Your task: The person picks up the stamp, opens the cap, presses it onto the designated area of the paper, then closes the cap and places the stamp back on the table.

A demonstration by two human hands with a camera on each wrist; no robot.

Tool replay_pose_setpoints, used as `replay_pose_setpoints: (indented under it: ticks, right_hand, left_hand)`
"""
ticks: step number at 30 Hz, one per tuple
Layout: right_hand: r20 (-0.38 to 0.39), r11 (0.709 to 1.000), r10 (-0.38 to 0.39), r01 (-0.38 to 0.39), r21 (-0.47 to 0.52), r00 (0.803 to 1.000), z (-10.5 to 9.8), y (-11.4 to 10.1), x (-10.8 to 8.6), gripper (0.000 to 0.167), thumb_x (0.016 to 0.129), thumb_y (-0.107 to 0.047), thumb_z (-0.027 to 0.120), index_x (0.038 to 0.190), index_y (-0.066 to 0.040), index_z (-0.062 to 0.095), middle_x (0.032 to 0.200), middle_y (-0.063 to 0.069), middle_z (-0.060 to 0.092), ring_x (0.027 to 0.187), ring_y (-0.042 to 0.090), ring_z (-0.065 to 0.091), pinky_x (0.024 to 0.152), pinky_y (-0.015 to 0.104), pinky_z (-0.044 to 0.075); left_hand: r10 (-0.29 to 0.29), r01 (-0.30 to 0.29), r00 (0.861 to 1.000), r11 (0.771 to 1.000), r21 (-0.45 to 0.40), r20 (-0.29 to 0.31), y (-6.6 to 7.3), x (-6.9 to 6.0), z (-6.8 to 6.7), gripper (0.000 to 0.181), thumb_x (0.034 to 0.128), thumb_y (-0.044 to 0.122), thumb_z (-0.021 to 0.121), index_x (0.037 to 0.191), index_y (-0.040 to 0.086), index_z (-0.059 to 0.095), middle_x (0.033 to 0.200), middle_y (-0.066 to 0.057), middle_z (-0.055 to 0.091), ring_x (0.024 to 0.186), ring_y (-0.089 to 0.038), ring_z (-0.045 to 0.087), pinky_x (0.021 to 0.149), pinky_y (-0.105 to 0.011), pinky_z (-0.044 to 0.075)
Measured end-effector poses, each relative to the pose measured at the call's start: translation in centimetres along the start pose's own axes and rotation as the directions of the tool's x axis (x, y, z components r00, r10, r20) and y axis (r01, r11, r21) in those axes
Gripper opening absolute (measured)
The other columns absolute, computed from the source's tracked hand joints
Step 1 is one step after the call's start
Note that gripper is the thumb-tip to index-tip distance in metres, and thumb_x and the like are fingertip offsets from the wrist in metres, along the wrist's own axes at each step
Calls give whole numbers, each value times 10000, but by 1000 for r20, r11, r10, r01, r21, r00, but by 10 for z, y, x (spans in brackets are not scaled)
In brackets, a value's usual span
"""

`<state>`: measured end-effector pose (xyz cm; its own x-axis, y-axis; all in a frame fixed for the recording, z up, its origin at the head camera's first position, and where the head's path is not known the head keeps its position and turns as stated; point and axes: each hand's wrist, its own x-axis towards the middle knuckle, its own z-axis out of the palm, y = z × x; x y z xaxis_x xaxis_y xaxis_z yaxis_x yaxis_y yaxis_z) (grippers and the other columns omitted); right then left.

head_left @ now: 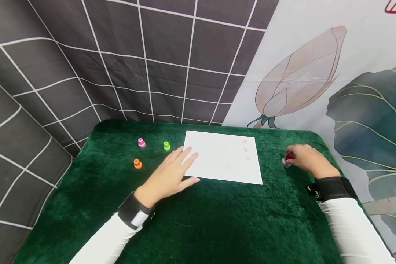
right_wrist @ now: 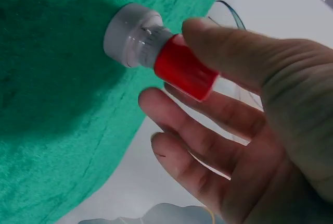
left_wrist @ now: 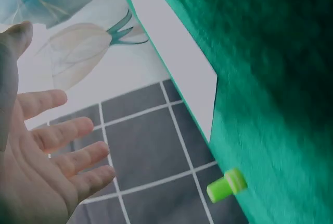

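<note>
My right hand [head_left: 305,159] pinches the red handle of a small stamp [right_wrist: 187,70] between thumb and fingers. The stamp's grey-white round base [right_wrist: 125,34] faces the green cloth at the table's right side; whether it touches is hard to tell. A white sheet of paper [head_left: 217,157] lies mid-table, bearing faint red printed marks [head_left: 245,149] mostly near its right edge. Across the paper's left edge, my left hand [head_left: 168,176] lies with spread, straight fingers and holds nothing. In the left wrist view, that hand [left_wrist: 47,156] shows its palm side.
Left of the paper stand a green [head_left: 166,146], a pink [head_left: 141,142] and an orange [head_left: 137,163] small knobbed piece. Dark green plush cloth [head_left: 211,220] covers the table. Behind it hang a grey grid curtain [head_left: 165,44] and a white sheet with a printed flower bud [head_left: 297,73].
</note>
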<state>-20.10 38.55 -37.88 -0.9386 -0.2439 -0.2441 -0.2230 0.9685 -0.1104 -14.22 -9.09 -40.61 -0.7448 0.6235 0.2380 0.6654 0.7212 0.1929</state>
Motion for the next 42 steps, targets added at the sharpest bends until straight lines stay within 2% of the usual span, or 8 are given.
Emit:
replay_pose_setpoints:
  ticks: [12, 17, 20, 23, 27, 33, 39, 42]
  right_hand:
    - [-62, 998, -49, 46, -52, 997, 7, -2, 0, 218, 901, 2, 750, 1102, 59, 690, 957, 213, 705, 851, 361, 694, 667, 470, 589]
    - [-131, 992, -111, 102, -72, 985, 0, -6, -5, 200, 898, 1, 753, 1078, 58, 689, 911, 180, 702, 815, 329, 687, 662, 478, 583]
    - [-224, 983, -177, 162, -83, 958, -8, -15, -9, 217, 893, 4, 758, 1091, 61, 688, 929, 187, 707, 833, 337, 692, 689, 506, 585]
    - [-330, 968, -250, 236, -81, 910, -15, -29, -14, 243, 869, 25, 773, 1097, 49, 692, 967, 198, 710, 858, 342, 695, 715, 521, 586]
    - [-465, 939, -333, 334, -84, 820, -24, -56, -19, 303, 831, 32, 809, 1117, 18, 709, 1011, 197, 718, 849, 315, 699, 701, 509, 598]
    - [-617, 915, -336, 401, -37, 711, -40, -100, -32, 393, 812, 21, 843, 1173, -69, 716, 1070, 99, 739, 827, 189, 685, 686, 369, 613]
    - [-763, 831, -334, 555, 38, 553, -47, -137, -41, 498, 740, 76, 870, 1187, -107, 746, 1088, 40, 752, 820, 64, 578, 626, 112, 412]
    - [-797, 786, -323, 614, 74, 511, -48, -152, -45, 515, 727, 101, 863, 1192, -94, 753, 1096, 43, 754, 810, 26, 542, 602, 145, 373]
  left_hand:
    - [-21, 22, 1000, 997, -75, 11, 10, 15, 15, 724, 1015, 552, 578, 1586, 139, 410, 1642, -136, 397, 1522, -347, 374, 1255, -520, 322]
    - [-37, 33, 998, 997, -77, -56, 10, 19, 13, 690, 1011, 512, 613, 1560, 126, 453, 1600, -163, 452, 1460, -384, 450, 1202, -540, 404]
    - [-43, 33, 992, 996, -82, -121, 10, 22, 8, 655, 1003, 470, 650, 1525, 105, 498, 1557, -169, 498, 1428, -366, 484, 1175, -521, 443]
    - [-64, 42, 980, 992, -118, -189, 11, 26, 3, 613, 988, 423, 693, 1481, 91, 542, 1507, -155, 545, 1402, -330, 510, 1149, -478, 478]
    - [-79, 26, 957, 982, -188, -280, 16, 31, -6, 561, 968, 352, 739, 1427, 68, 585, 1435, -142, 594, 1353, -300, 547, 1118, -440, 510]
    - [-85, -38, 915, 955, -295, -395, 27, 44, -23, 526, 954, 273, 764, 1401, 53, 598, 1383, -124, 628, 1298, -260, 591, 1144, -406, 493]
    - [-138, -97, 885, 879, -466, -444, 42, 53, -38, 529, 948, 240, 772, 1423, 87, 598, 1374, -88, 637, 1237, -207, 628, 1072, -365, 550]
    - [-170, -122, 881, 819, -561, -441, 49, 54, -43, 524, 944, 212, 776, 1423, 96, 600, 1362, -72, 642, 1192, -190, 646, 1011, -336, 586]
